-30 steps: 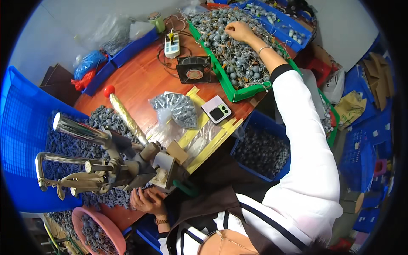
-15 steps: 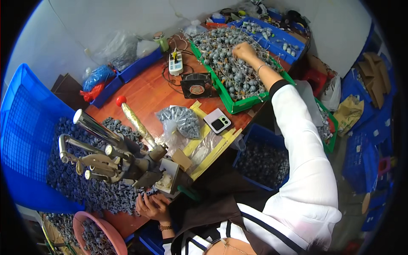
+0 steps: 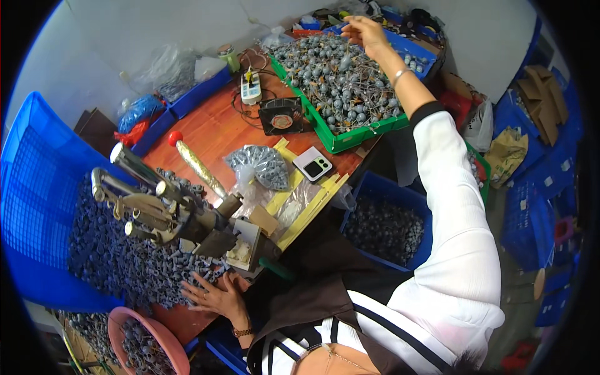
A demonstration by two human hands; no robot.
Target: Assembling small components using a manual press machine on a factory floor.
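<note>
My right hand [image 3: 367, 34] is raised over the far side of a green tray [image 3: 350, 144] heaped with grey ball-shaped parts [image 3: 337, 90] on thin wires. Its fingers are bent together; what they grip is too small and blurred to make out. A blurred grey ball [image 3: 345, 61] shows just below them. Near the table's front edge, my left hand [image 3: 219, 301] lies with fingers spread, holding nothing, against a heap of small grey plastic fittings [image 3: 150, 275]. Beside it stands a metal hand press [image 3: 181, 215] with a red-knobbed lever [image 3: 199, 165].
A phone [image 3: 314, 165], a clear bag of grey parts [image 3: 259, 167], a small fan [image 3: 281, 117] and a power strip [image 3: 251, 89] lie mid-table. A blue crate [image 3: 37, 187] lies tipped at left. A pink basin [image 3: 119, 331] and a blue bin [image 3: 428, 240] stand below table level.
My right hand has risen from the heap in the green tray toward its far edge. My left hand has shifted slightly left and its fingers have spread over the fittings.
</note>
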